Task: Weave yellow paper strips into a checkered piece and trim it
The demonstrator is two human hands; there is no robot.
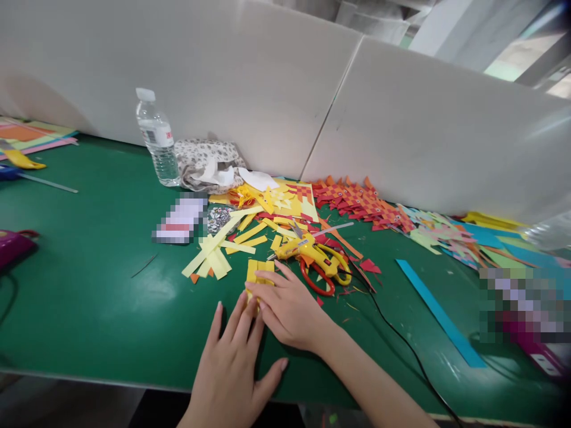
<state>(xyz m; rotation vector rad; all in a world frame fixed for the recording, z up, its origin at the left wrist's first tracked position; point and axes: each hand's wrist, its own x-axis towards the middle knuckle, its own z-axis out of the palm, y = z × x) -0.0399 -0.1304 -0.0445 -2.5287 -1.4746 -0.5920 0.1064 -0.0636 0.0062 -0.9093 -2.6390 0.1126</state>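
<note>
My left hand (232, 362) lies flat on the green table (89, 285), fingers stretched out, their tips touching the near end of a folded yellow paper piece (259, 272). My right hand (288, 306) rests over the same yellow piece from the right, fingers extended and pressing it down. Just beyond lie a yellow hot glue gun (303, 248) and red-handled scissors (319, 276). Loose yellow paper strips (218, 249) are scattered to the left of the piece.
A water bottle (156, 139) and a patterned cloth (205, 160) stand by the white partition (267, 77). Woven red-orange paper fish (361, 202), pastel cutouts (441, 235), a blue strip (439, 312) and a black cord (401, 339) lie right. Coloured sheets (31, 137) sit far left.
</note>
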